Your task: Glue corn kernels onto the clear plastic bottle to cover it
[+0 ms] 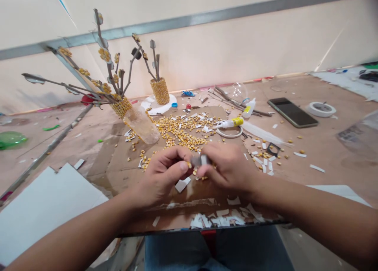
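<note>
Kernel (pixel 189 165) in head view, yellow, pinched at thumb and forefinger tips of left hand (pixel 165 172), above cardboard (pixel 110 162). Just beside, right hand (pixel 228 164) curled tight around small grey-and-white piece (pixel 203 160); motion-blurred, perhaps a small tool, contact with kernel unreadable. Just beyond both hands, loose corn (pixel 183 135) spread over the cardboard, mixed with white scraps (pixel 206 128). Farther back to the left, tilted container (pixel 138 124), corn-covered on upper part, crinkled clear plastic below, twigs (pixel 122 78) rising from the top with corn clusters (pixel 104 54) stuck on. Behind it, upright corn-covered pot (pixel 160 91) on white disc (pixel 157 110), holding more twigs. Right of the loose corn, two white bottles (pixel 228 124) with yellow labels, then phone (pixel 292 111) and tape roll (pixel 321 114). This side of the hands, paper strips (pixel 201 221) scattered in a ragged row.
</note>
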`<action>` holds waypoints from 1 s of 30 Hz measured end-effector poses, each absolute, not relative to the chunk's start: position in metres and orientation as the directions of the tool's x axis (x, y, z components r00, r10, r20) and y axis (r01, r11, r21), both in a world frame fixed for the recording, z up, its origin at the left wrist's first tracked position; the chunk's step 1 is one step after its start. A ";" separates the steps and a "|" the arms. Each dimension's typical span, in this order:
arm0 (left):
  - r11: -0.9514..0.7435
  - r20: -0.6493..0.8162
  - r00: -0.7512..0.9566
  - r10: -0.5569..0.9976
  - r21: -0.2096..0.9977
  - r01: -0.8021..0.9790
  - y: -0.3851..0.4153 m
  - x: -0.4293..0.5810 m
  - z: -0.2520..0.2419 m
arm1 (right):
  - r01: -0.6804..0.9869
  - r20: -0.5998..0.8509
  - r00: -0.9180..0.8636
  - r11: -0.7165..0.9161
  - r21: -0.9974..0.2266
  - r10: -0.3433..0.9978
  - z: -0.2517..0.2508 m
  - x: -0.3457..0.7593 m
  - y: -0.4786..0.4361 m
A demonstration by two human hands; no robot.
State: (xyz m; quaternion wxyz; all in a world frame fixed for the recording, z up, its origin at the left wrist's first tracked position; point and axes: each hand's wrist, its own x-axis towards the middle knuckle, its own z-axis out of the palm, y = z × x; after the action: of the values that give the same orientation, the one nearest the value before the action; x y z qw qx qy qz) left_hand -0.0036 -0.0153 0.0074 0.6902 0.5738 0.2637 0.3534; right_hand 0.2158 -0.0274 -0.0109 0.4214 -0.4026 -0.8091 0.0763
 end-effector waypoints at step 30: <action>-0.509 0.469 0.311 0.827 0.388 0.769 0.083 -0.085 0.060 | 0.261 0.709 -0.140 0.717 -0.647 0.691 -0.014 0.217 -0.019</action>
State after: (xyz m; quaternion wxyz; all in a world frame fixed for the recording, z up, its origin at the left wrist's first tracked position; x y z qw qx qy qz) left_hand -0.0848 0.0832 0.0595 0.0456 0.8082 0.4936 0.3179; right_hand 0.2166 -0.0189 -0.0142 0.5692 -0.3253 -0.7311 0.1890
